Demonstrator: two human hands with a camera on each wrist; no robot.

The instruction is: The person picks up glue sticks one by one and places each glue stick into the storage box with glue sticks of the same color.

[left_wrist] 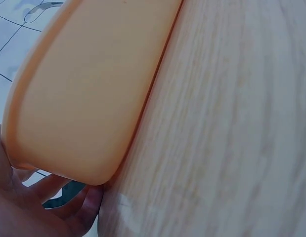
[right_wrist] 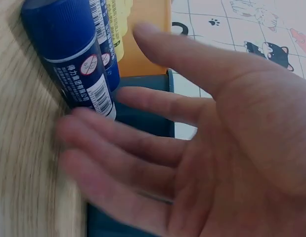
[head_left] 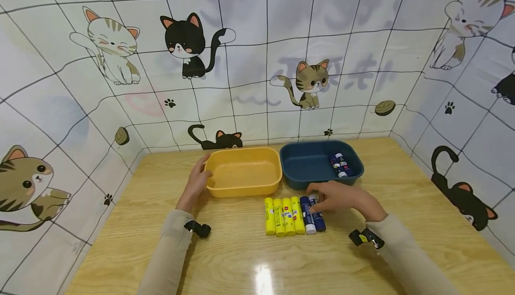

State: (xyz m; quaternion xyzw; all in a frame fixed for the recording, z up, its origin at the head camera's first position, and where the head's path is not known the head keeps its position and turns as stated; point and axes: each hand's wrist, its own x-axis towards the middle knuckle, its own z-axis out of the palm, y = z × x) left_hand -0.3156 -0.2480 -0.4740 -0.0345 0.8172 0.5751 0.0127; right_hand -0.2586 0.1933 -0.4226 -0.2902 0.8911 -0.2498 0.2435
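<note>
My left hand (head_left: 196, 182) holds the left end of a yellow plastic bin (head_left: 243, 192), thumb at the rim and fingers against the outside wall. Four-sided and shallow, this bin has nothing in it. My right hand (head_left: 335, 195) hovers with spread fingers over the right end of a row of glue sticks. Two dark blue glue sticks (head_left: 307, 217) lie there, closest to its fingers; the right wrist view shows a gap between thumb and fingers with nothing gripped. Several yellow glue sticks (head_left: 279, 217) lie side by side to their left.
A dark blue bin (head_left: 306, 176) stands against the yellow one's right side, with two blue glue sticks (head_left: 341, 165) inside at its right end. Both bins stand near the back of the wooden table (head_left: 233, 259). A cat-patterned sheet (head_left: 249, 71) rises behind and at the sides.
</note>
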